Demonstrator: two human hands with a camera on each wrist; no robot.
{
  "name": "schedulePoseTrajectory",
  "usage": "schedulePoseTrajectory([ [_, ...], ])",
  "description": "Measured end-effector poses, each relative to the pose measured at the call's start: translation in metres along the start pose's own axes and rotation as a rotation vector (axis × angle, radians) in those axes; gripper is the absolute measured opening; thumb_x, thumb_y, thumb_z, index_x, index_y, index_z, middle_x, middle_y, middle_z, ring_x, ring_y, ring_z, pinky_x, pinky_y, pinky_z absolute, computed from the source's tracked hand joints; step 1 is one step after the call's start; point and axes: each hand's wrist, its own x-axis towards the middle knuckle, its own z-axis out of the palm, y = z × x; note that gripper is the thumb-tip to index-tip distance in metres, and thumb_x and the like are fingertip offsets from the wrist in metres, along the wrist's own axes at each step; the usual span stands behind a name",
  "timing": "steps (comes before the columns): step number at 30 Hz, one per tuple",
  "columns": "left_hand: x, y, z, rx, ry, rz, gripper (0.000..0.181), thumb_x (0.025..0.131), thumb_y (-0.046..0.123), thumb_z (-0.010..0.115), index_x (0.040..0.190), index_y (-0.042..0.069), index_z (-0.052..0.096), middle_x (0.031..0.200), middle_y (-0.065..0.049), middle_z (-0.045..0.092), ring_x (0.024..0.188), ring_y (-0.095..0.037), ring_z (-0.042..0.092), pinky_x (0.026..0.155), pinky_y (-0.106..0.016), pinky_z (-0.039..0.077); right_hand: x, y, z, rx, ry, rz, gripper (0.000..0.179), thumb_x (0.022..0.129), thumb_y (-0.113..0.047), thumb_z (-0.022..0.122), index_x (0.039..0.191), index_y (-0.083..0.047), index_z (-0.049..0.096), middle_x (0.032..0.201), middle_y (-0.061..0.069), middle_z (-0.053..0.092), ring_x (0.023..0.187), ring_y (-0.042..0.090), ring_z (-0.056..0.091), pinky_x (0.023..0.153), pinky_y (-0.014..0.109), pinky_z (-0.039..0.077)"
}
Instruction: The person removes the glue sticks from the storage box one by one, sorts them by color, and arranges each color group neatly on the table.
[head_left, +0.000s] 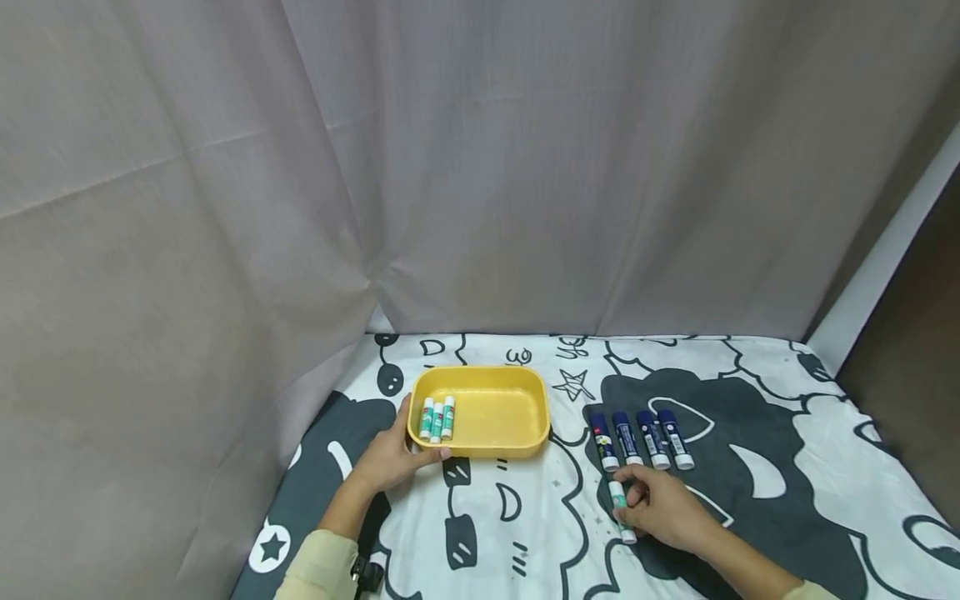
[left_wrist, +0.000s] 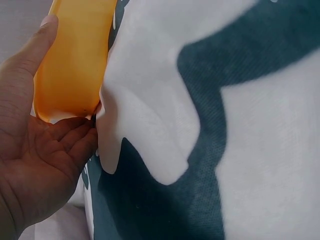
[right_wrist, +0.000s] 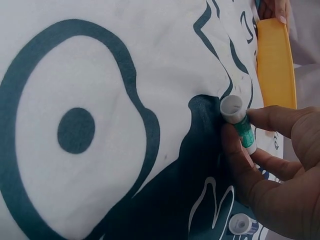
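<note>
My right hand (head_left: 663,507) pinches a green-and-white glue stick (right_wrist: 244,131) between thumb and fingers, low over the cloth. In the head view this stick slants just in front of a row of several dark blue glue sticks (head_left: 627,437) with white ends. My left hand (head_left: 390,457) grips the near left corner of a yellow tray (head_left: 491,451), its thumb along the front wall and its fingers at the left end. Inside the tray, three green-and-white glue sticks (head_left: 437,422) lie side by side at the left. The left wrist view shows the fingertips at the tray's lower edge.
A white cloth (head_left: 525,508) with dark grey cartoon prints covers the surface. Behind it hangs a grey-beige curtain (head_left: 487,167), which also runs along the left side. A dark brown panel (head_left: 907,358) stands at the right edge.
</note>
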Motion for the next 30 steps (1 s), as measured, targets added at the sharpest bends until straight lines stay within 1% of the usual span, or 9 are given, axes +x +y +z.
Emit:
schedulePoseTrajectory([
  [3,0.001,0.002,-0.001,-0.003,-0.002,-0.003,0.136,0.079,0.077,0.088,0.179,0.03,0.009,0.163,-0.028,0.056,0.141,-0.048,0.063,0.115,-0.069,0.05,0.001,0.001,0.0,-0.01,-0.005,-0.015,0.052,0.083,-0.002,0.093,0.129,0.001,0.07,0.086,0.005,0.06,0.064,0.018,0.067,0.055,0.032,0.057],
  [10,0.002,0.001,-0.001,0.004,-0.001,-0.007,0.135,0.079,0.077,0.088,0.179,0.032,0.009,0.163,-0.027,0.056,0.141,-0.048,0.063,0.115,-0.069,0.05,0.001,0.002,0.001,-0.042,-0.003,-0.016,0.052,0.084,-0.005,0.094,0.13,0.0,0.071,0.085,0.004,0.061,0.062,0.017,0.067,0.055,0.03,0.054],
  [19,0.0,0.001,-0.002,0.005,0.01,0.008,0.135,0.079,0.075,0.089,0.18,0.03,0.011,0.16,-0.028,0.059,0.14,-0.048,0.063,0.115,-0.067,0.051,0.002,0.003,-0.003,-0.035,-0.009,-0.07,0.051,0.086,-0.009,0.093,0.131,0.001,0.07,0.086,0.004,0.061,0.064,0.018,0.063,0.055,0.031,0.054],
  [26,0.001,0.0,-0.001,0.003,0.003,0.009,0.136,0.079,0.077,0.088,0.18,0.03,0.01,0.16,-0.029,0.059,0.14,-0.047,0.064,0.115,-0.067,0.051,0.0,-0.005,-0.012,-0.045,-0.014,-0.08,0.05,0.088,-0.009,0.092,0.131,0.0,0.069,0.084,0.004,0.063,0.064,0.018,0.066,0.056,0.031,0.055],
  [30,0.002,-0.001,-0.001,0.005,0.005,0.012,0.135,0.078,0.077,0.088,0.179,0.031,0.01,0.16,-0.028,0.059,0.14,-0.047,0.064,0.114,-0.067,0.051,-0.003,-0.016,-0.021,-0.024,-0.028,-0.13,0.051,0.091,-0.011,0.09,0.134,0.003,0.067,0.086,0.005,0.064,0.067,0.018,0.067,0.058,0.03,0.055],
])
